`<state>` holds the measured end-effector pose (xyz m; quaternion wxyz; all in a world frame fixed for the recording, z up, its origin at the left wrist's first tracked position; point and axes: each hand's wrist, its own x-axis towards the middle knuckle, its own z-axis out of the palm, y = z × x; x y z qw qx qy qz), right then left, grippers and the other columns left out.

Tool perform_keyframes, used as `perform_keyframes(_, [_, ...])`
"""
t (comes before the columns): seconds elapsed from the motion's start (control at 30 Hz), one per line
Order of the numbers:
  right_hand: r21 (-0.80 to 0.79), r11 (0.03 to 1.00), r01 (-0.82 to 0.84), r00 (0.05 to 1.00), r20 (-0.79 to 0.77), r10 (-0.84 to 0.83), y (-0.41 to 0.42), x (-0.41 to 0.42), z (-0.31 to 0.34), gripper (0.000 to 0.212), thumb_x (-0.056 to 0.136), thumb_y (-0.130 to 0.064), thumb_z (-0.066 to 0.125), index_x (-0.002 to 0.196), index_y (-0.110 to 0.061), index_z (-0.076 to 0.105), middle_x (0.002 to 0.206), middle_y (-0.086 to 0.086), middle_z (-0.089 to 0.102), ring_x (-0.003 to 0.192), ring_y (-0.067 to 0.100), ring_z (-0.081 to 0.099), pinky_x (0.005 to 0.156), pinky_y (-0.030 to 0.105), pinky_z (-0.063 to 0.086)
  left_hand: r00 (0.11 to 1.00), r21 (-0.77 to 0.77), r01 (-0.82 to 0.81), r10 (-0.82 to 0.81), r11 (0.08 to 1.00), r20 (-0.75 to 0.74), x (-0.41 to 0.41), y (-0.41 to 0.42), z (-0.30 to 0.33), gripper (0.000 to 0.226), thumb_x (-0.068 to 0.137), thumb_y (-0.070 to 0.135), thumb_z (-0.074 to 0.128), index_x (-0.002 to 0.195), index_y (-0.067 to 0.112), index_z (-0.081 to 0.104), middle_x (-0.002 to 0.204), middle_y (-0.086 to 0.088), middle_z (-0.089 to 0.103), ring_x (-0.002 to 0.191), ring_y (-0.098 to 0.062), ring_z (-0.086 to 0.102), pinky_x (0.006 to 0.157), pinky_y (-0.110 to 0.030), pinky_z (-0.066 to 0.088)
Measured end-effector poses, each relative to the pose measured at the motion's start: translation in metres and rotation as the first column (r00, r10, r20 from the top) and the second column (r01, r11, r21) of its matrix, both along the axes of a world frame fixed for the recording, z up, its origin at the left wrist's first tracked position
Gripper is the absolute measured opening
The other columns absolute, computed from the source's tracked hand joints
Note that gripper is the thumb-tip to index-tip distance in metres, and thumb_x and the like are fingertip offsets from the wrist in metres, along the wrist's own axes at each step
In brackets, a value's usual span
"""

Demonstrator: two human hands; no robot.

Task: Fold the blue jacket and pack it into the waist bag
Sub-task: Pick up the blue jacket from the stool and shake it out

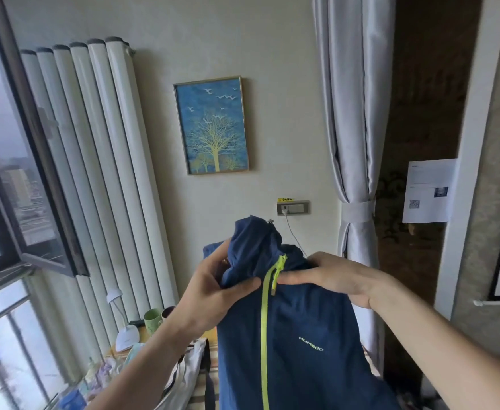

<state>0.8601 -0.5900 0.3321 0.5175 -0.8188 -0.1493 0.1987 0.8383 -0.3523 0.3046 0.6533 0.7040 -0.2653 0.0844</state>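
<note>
Most of the view is being filled by the blue jacket [296, 335], which is hanging in the air in front of the person with its front facing the camera and its lime zip [264, 327] running down the middle — the lower part is dropping out of sight below the frame. Both hands are gripping it at the collar: the left hand [213, 288] is pinching the bunched fabric on its side of the zip between thumb and fingers, and the right hand [331, 276] is closing over the fabric on the other side, thumb lying along the front. The waist bag is not showing anywhere that I can make out, so its place cannot be told. This looks like the squaring-up before the first fold, and doing it well probably means sliding each hand outward to a shoulder seam so the body is hanging flat and the zip is staying centred — the crumpled collar is likely to make a lumpy bundle otherwise. Down at the left, a green mug [151, 321] and a small white lamp [124, 329] are standing on a cluttered surface near the hem, so lowering the cloth clear of them seems wise
</note>
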Motion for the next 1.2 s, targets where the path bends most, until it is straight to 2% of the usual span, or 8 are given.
perform_keyframes(0.13, [0.203,0.979,0.033,0.982,0.175,-0.07,-0.001,0.009,-0.009,0.01,0.087,-0.013,0.077,0.096,-0.015,0.079,0.098,0.002,0.08,0.098,0.02,0.074,0.095,0.031,0.054,0.984,-0.073,0.177,-0.177,0.982,0.0,-0.001,0.008,0.003,0.07,0.085,-0.022,0.065,0.145,0.012,0.051,0.132,-0.026,0.065,0.119,-0.036,0.066,0.104,-0.049,0.053])
perform_keyframes(0.3, [0.642,0.76,-0.1,0.963,0.254,-0.088,0.012,0.014,-0.008,0.041,0.088,0.014,0.062,0.116,-0.014,0.071,0.12,0.01,0.075,0.113,0.023,0.069,0.101,0.033,0.053,0.951,-0.3,0.142,-0.214,0.943,-0.224,0.001,0.003,0.003,0.055,0.085,0.001,0.068,0.138,0.003,0.055,0.134,-0.024,0.066,0.118,-0.037,0.068,0.095,-0.041,0.058])
perform_keyframes(0.43, [0.453,0.882,-0.128,0.919,0.388,-0.066,0.016,0.017,-0.004,0.035,0.089,0.011,0.065,0.118,-0.008,0.067,0.115,0.001,0.077,0.113,0.016,0.07,0.101,0.028,0.052,0.933,-0.115,0.09,-0.124,0.989,-0.337,-0.005,0.002,0.007,0.037,0.086,0.003,0.078,0.122,0.009,0.07,0.123,-0.013,0.075,0.112,-0.028,0.073,0.094,-0.037,0.06])
perform_keyframes(0.57, [0.262,0.965,-0.029,0.893,0.441,-0.093,0.009,0.015,-0.005,0.019,0.086,0.004,0.074,0.104,-0.003,0.072,0.106,0.004,0.08,0.104,0.015,0.072,0.099,0.033,0.053,0.984,0.16,-0.119,0.137,0.98,-0.11,0.0,0.011,0.017,0.014,0.092,0.014,0.074,0.107,0.015,0.076,0.107,-0.007,0.08,0.104,-0.024,0.075,0.092,-0.039,0.061])
perform_keyframes(0.7, [0.421,0.904,0.067,0.835,0.472,-0.282,0.007,0.01,-0.003,0.037,0.078,-0.002,0.084,0.11,-0.012,0.069,0.111,0.006,0.078,0.108,0.017,0.071,0.099,0.032,0.055,0.958,0.175,-0.277,0.256,0.945,0.132,0.005,0.014,0.027,0.012,0.098,0.022,0.068,0.093,0.012,0.074,0.091,-0.006,0.079,0.086,-0.013,0.074,0.076,-0.031,0.059])
perform_keyframes(0.87, [-0.269,0.963,-0.007,0.934,0.343,0.102,0.012,0.01,-0.027,0.035,0.074,-0.025,0.088,0.106,-0.022,0.074,0.109,-0.003,0.079,0.106,0.017,0.072,0.102,0.042,0.053,0.936,0.374,-0.326,0.24,0.869,0.258,0.017,0.015,0.023,0.026,0.098,0.03,0.067,0.076,0.017,0.065,0.065,0.01,0.063,0.061,-0.002,0.053,0.059,-0.028,0.047])
perform_keyframes(1.03, [0.088,0.98,0.177,0.744,0.64,-0.192,0.002,0.02,-0.005,0.022,0.088,0.006,0.067,0.103,-0.007,0.074,0.105,0.002,0.078,0.103,0.006,0.065,0.093,0.034,0.054,0.907,0.613,-0.384,0.159,0.691,0.389,0.018,0.037,0.035,0.024,0.066,0.072,0.08,0.072,0.056,0.063,0.064,0.031,0.067,0.06,0.008,0.06,0.058,-0.017,0.047])
perform_keyframes(1.2, [0.051,0.979,0.197,0.759,0.624,-0.185,-0.005,0.015,0.01,0.02,0.082,-0.013,0.083,0.101,-0.02,0.079,0.097,-0.007,0.081,0.095,0.006,0.074,0.088,0.027,0.058,0.853,0.694,-0.522,0.287,0.497,0.436,0.037,0.062,0.053,0.047,0.059,0.069,0.084,0.073,0.025,0.075,0.064,0.009,0.073,0.062,-0.007,0.068,0.061,-0.032,0.056])
